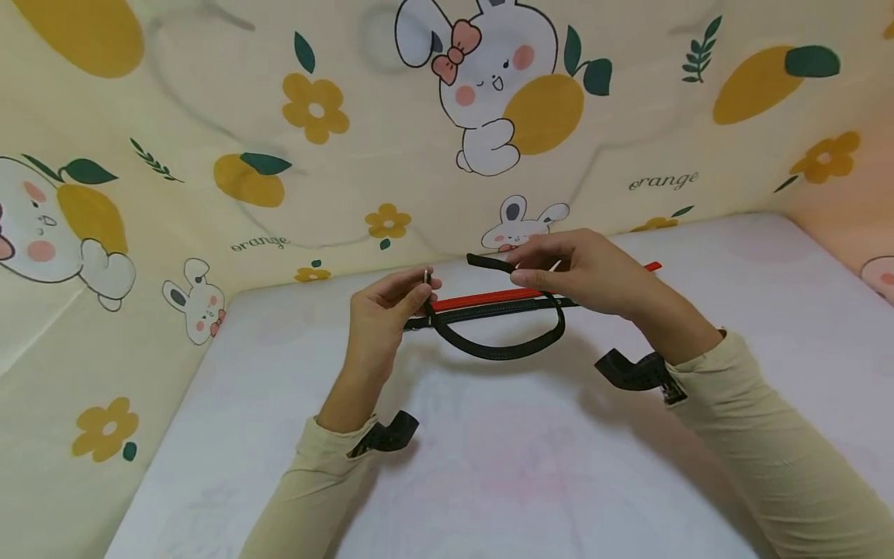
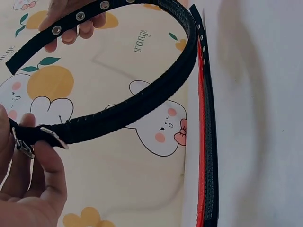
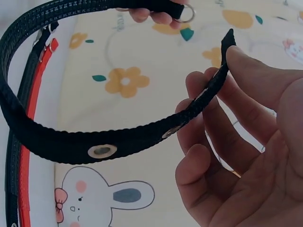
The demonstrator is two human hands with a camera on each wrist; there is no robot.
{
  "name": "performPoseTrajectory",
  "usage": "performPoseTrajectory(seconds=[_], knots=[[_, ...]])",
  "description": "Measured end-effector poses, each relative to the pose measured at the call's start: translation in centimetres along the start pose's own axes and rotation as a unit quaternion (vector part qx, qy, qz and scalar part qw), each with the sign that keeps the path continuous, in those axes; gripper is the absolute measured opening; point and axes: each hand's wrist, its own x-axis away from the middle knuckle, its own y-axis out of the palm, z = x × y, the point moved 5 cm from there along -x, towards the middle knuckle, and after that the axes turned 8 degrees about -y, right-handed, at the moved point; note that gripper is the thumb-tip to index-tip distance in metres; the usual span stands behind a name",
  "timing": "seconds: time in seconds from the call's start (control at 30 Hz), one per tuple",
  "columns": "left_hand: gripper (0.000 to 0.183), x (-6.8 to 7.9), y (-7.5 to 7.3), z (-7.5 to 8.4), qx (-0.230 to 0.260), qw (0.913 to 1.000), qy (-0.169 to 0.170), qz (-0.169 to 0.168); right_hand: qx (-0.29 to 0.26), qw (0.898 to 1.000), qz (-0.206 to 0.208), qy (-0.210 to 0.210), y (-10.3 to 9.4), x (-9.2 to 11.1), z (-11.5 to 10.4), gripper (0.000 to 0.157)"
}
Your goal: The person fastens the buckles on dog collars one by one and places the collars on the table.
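A black collar (image 1: pixel 499 353) with metal eyelets (image 3: pixel 102 151) is bowed into an open loop between the two hands, above the table. My left hand (image 1: pixel 373 318) pinches its buckle end; the buckle (image 2: pixel 23 149) and a metal ring (image 2: pixel 54 137) show beside the fingers. On the other side, my right hand (image 1: pixel 594 272) pinches the strap between thumb and fingers near the eyelet end, whose pointed tip (image 3: pixel 228 38) sticks out past the thumb. Behind the loop, a red collar (image 1: pixel 482 299) and another black collar (image 1: pixel 482 313) lie side by side on the table.
The white table (image 1: pixel 503 466) meets a cloth backdrop (image 1: pixel 391 171) printed with rabbits, oranges and flowers. Black camera mounts (image 1: pixel 632 370) sit at both sleeve cuffs, close over the table.
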Motion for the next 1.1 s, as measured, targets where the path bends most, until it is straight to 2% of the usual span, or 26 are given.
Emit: performPoseTrajectory(seconds=[0.3,0.67,0.93,1.1], knots=[[0.030,0.1,0.8,0.3,0.000,1.0000,-0.004,-0.005,0.022,1.000,-0.016,0.000,-0.2,0.4,-0.6,0.034],[0.033,0.6,1.5,0.3,0.013,0.9998,-0.011,-0.009,0.013,1.000,-0.016,-0.019,0.7,0.2,-0.7,0.019],[0.032,0.9,1.8,0.3,-0.011,0.9999,-0.006,-0.011,0.023,0.999,-0.029,-0.040,1.6,-0.2,-0.8,0.017],[0.034,1.0,1.9,0.1,-0.008,0.9999,-0.007,-0.012,0.029,0.998,-0.033,-0.046,1.8,-0.1,-0.9,0.018]])
